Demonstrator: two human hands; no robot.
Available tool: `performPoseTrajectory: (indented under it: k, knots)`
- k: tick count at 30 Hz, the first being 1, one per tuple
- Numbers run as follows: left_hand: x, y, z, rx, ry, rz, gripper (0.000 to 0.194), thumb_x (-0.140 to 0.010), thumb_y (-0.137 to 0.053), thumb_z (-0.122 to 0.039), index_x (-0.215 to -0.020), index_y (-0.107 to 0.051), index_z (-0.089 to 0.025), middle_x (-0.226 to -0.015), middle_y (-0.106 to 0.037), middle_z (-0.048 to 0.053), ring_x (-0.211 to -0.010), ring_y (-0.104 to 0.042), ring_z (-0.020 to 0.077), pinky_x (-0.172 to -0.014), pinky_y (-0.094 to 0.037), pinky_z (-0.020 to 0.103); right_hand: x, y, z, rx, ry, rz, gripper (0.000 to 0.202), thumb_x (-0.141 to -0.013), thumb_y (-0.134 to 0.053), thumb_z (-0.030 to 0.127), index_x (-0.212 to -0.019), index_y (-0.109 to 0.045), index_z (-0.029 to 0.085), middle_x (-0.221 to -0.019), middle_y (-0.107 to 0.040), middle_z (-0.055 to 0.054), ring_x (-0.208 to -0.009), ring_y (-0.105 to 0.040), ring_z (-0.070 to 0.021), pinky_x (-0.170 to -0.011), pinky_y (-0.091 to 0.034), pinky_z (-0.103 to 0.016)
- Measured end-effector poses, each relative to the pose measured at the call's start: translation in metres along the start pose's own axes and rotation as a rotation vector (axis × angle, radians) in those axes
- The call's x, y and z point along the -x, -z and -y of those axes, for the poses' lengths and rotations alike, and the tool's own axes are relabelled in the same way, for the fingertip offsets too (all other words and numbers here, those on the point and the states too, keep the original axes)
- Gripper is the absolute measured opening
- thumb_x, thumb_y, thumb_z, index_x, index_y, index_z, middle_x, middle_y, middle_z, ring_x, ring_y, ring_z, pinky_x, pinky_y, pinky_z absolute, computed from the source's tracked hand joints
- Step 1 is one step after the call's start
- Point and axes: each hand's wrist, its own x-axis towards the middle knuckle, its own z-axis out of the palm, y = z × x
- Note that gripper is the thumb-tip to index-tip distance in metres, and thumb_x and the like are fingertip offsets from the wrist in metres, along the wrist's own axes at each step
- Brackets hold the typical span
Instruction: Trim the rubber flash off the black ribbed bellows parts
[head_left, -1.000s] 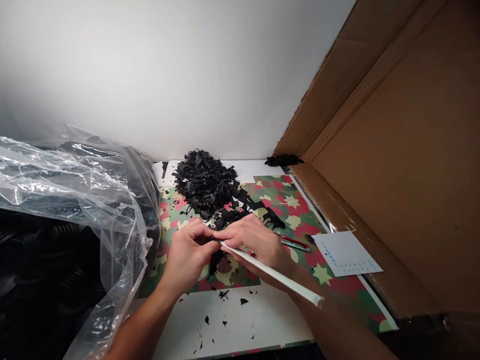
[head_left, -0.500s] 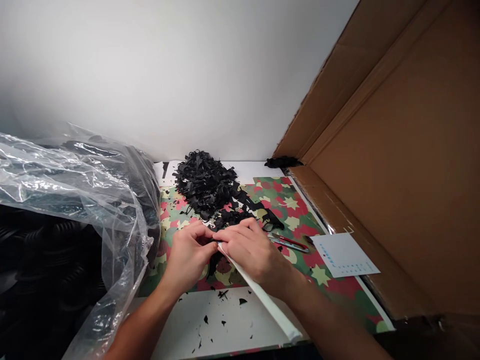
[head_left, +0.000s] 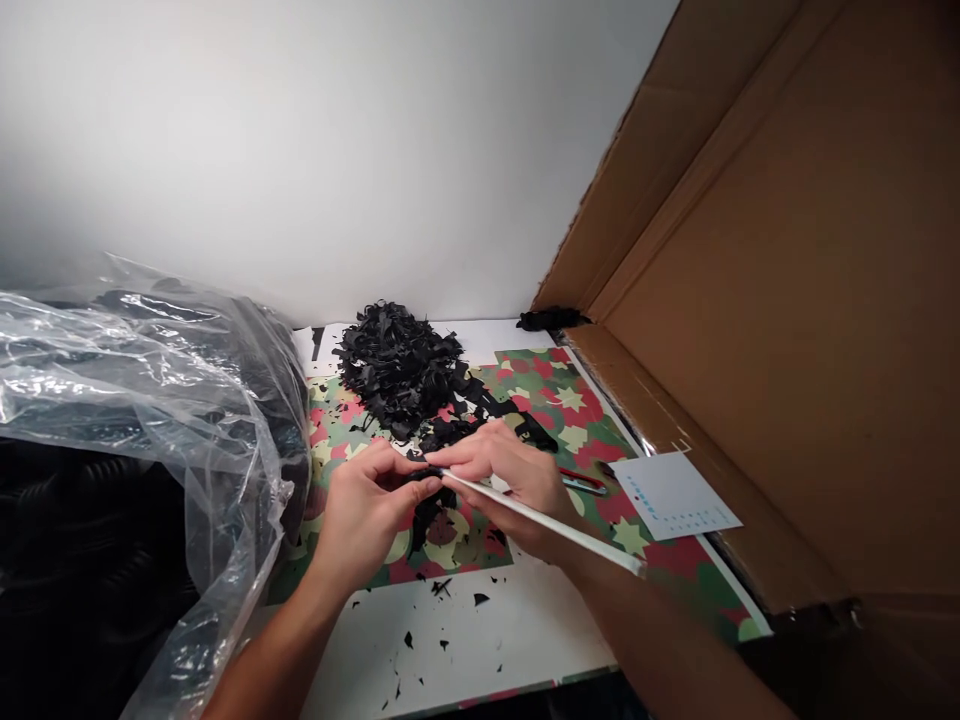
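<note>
My left hand [head_left: 367,505] pinches a small black piece [head_left: 426,476] between thumb and fingers; most of it is hidden. My right hand [head_left: 517,480] is closed around a long, thin white stick [head_left: 547,520], whose near end points toward the lower right over my forearm. The stick's far end meets the black piece where the fingertips of both hands come together. Just beyond my hands lies a heap of black scraps [head_left: 401,370]. A red and silver cutter [head_left: 585,483] lies right of my right hand, partly hidden by it.
A clear plastic bag [head_left: 225,400] with many black ribbed parts [head_left: 90,560] stands at left. The camouflage-patterned sheet [head_left: 525,380] covers the table, with black bits scattered about. At right are a white card [head_left: 679,495] and a tall cardboard box [head_left: 787,300].
The white stick has swung, its near end moving up and to the right. My right hand has turned with it. My left hand still pinches the black piece. The view has shifted slightly.
</note>
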Motion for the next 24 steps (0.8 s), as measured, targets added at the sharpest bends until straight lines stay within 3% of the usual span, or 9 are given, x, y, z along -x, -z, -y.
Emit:
performPoseTrajectory:
  k: [3, 10, 24]
  knots:
    - [-0.0001, 0.0001, 0.0015, -0.007, -0.018, -0.001, 0.017, -0.066, -0.083, -0.037, -0.063, -0.079, -0.021, -0.063, -0.061, 0.002, -0.063, -0.054, 0.0166, -0.059, -0.040, 0.028, -0.0001, 0.0023, 0.0023, 0.001, 0.022, 0.046, 0.011, -0.101, -0.059, 0.017, -0.094, -0.066, 0.024, -0.106, -0.083, -0.006, -0.091, -0.078, -0.0204, -0.085, -0.054, -0.038]
    - [-0.0013, 0.0000, 0.0008, 0.146, -0.031, -0.019, 0.010, -0.064, -0.085, -0.031, -0.066, -0.080, -0.022, -0.064, -0.064, 0.001, -0.062, -0.056, 0.0159, -0.058, -0.044, 0.027, 0.0047, 0.0031, -0.0012, -0.049, -0.151, 0.019, 0.010, -0.098, -0.066, 0.022, -0.088, -0.065, 0.025, -0.103, -0.082, -0.004, -0.089, -0.077, -0.0216, -0.085, -0.055, -0.039]
    - [-0.0007, -0.0006, 0.0017, 0.147, -0.037, -0.037, 0.006, -0.065, -0.085, -0.028, -0.068, -0.082, -0.023, -0.065, -0.063, 0.001, -0.064, -0.056, 0.0165, -0.059, -0.044, 0.028, 0.0012, 0.0009, 0.0032, -0.002, -0.032, 0.033, 0.009, -0.101, -0.063, 0.022, -0.092, -0.064, 0.024, -0.103, -0.083, -0.004, -0.092, -0.077, -0.0205, -0.085, -0.050, -0.040]
